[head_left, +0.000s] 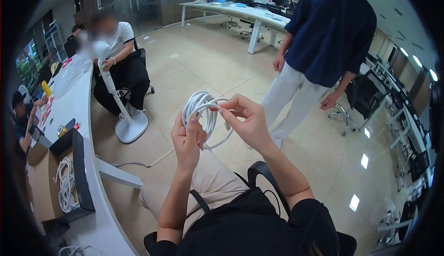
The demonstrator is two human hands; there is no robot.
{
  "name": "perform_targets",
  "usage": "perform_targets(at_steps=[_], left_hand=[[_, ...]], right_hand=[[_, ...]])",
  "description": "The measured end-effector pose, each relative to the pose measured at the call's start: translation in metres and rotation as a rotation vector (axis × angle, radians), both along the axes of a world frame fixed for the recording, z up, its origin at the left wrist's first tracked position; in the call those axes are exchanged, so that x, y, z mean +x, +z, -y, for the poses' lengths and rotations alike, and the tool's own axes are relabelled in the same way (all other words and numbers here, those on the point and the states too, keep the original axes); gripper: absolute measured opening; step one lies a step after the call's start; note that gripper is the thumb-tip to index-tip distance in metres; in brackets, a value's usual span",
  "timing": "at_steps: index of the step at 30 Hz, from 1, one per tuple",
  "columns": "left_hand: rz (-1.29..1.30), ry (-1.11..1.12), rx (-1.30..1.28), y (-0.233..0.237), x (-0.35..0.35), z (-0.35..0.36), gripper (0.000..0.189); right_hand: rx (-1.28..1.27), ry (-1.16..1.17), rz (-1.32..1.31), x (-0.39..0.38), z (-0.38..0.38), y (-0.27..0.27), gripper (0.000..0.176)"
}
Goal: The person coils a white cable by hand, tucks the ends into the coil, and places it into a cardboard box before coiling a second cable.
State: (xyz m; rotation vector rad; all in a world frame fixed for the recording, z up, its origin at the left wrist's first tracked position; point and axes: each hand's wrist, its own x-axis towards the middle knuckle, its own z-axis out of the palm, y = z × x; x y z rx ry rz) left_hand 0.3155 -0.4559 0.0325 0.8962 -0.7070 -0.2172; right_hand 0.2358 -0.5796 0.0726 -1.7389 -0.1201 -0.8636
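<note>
A coiled white cable (201, 104) is held up in front of my body, above my lap. My left hand (188, 138) is closed around the left side of the loops, with the thumb over them. At the upper right of the coil, my right hand (243, 117) pinches a strand of the same cable between thumb and fingers. A loose loop hangs below and between the two hands.
On the left, a white table (108, 228) carries an open box (85, 182) with another white cable bundle (68, 186). A seated person (122, 40) touches a white stand (132, 127). Another person (326, 34) stands ahead on the right. Office chairs and desks line the right side.
</note>
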Motion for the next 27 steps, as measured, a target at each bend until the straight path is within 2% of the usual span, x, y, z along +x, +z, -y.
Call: perform_targets(at_steps=[2,5,6,10,13,15,17,19,20,23,27], left_hand=[[0.032,-0.016,-0.017,0.006,0.001,0.001,0.028],[0.044,-0.08,-0.018,0.006,0.003,-0.007,0.033],[0.053,-0.135,-0.033,0.005,0.005,-0.01,0.034],[0.064,-0.284,-0.058,0.007,0.011,-0.02,0.039],[0.042,-0.39,-0.088,0.011,0.01,-0.025,0.038],[0.025,-0.467,-0.114,0.012,0.011,-0.027,0.038],[0.035,-0.556,-0.135,0.011,0.012,-0.029,0.038],[0.043,-0.493,-0.049,0.01,0.011,-0.032,0.039],[0.051,-0.477,-0.014,0.01,0.008,-0.031,0.039],[0.023,-0.461,-0.019,0.01,0.001,-0.024,0.04],[0.018,-0.497,-0.065,0.004,-0.005,-0.017,0.041]], right_hand=[[-0.16,-0.044,-0.155,-0.009,0.005,0.02,0.008],[-0.644,-0.203,-0.043,-0.01,0.013,0.036,0.013],[-0.684,-0.196,0.07,-0.005,0.017,0.036,0.02],[-0.609,-0.002,0.001,-0.005,0.02,0.046,0.017],[-0.564,0.211,0.139,0.005,0.027,0.043,0.027],[-0.39,0.295,0.118,0.013,0.026,0.033,0.04],[-0.341,0.325,0.011,0.015,0.02,0.032,0.049],[-0.43,0.266,-0.189,0.002,0.017,0.042,0.053],[-0.382,0.28,-0.315,-0.003,0.013,0.048,0.052],[-0.773,0.145,-0.066,-0.003,0.024,0.042,0.05],[-0.657,0.032,-0.092,-0.013,0.02,0.031,0.047]])
